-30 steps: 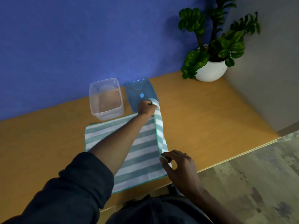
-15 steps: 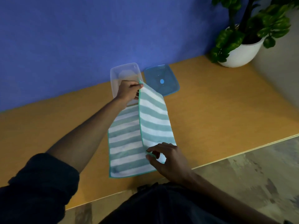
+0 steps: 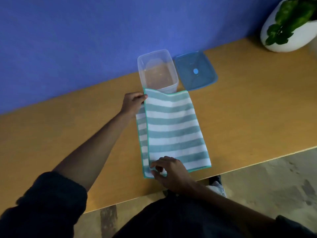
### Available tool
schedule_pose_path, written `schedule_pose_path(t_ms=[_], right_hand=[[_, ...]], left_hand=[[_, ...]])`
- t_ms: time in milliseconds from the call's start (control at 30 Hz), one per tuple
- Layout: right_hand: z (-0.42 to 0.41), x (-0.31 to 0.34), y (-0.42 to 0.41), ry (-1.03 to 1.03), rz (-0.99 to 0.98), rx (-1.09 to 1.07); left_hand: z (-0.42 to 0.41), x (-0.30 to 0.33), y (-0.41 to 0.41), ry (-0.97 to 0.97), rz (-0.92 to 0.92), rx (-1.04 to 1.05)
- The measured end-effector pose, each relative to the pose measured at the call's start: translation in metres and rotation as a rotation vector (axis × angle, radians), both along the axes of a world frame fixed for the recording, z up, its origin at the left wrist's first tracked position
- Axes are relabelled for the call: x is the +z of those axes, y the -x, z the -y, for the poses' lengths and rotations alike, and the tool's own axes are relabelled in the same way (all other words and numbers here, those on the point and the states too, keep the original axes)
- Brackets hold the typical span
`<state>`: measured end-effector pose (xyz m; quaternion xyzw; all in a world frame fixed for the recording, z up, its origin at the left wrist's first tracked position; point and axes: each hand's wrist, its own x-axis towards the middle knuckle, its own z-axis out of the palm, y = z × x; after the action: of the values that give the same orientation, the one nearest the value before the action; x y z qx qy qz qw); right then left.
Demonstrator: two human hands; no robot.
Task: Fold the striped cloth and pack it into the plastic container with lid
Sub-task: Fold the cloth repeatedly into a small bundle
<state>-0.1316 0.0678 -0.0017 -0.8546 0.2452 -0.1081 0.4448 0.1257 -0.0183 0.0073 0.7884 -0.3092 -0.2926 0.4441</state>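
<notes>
The teal-and-white striped cloth (image 3: 173,129) lies on the wooden table, folded in half lengthwise, its top layer almost covering the bottom one. My left hand (image 3: 133,103) pinches the far left corner of the top layer. My right hand (image 3: 169,170) pinches the near left corner close to the table's front edge. The clear plastic container (image 3: 157,71) stands open just beyond the cloth's far edge. Its blue lid (image 3: 195,71) lies flat to the container's right.
A white pot with a green plant (image 3: 289,26) stands at the far right of the table (image 3: 248,109). A blue wall rises behind the container. The table's front edge runs just below my right hand, with patterned floor (image 3: 274,182) beyond.
Both hands carried the cloth's right edge over to the left and laid it down, so the cloth went from spread open to folded in half. The view shifted right.
</notes>
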Motion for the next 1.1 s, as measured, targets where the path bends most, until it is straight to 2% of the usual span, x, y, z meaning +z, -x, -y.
schedule_pose_path(t_ms=[200, 300, 533, 733, 900, 1100], right_hand=[[-0.009, -0.006, -0.009, 0.018, 0.053, -0.161], [-0.011, -0.009, -0.008, 0.028, 0.049, -0.170], [-0.014, -0.031, -0.023, 0.006, -0.068, -0.015], [-0.017, -0.043, -0.038, -0.005, -0.114, 0.064], [-0.018, -0.045, -0.044, 0.024, -0.099, 0.078], [-0.020, -0.041, -0.036, 0.087, 0.009, 0.052]], left_hand=[[-0.002, 0.011, -0.005, 0.127, -0.111, -0.008], [0.001, 0.019, -0.003, 0.168, -0.126, -0.041], [-0.016, -0.023, -0.028, 0.008, -0.154, 0.144], [-0.018, -0.061, -0.047, -0.206, -0.040, 0.243], [-0.013, -0.064, -0.041, -0.213, 0.121, 0.240], [-0.017, -0.068, -0.042, -0.058, 0.026, 0.229]])
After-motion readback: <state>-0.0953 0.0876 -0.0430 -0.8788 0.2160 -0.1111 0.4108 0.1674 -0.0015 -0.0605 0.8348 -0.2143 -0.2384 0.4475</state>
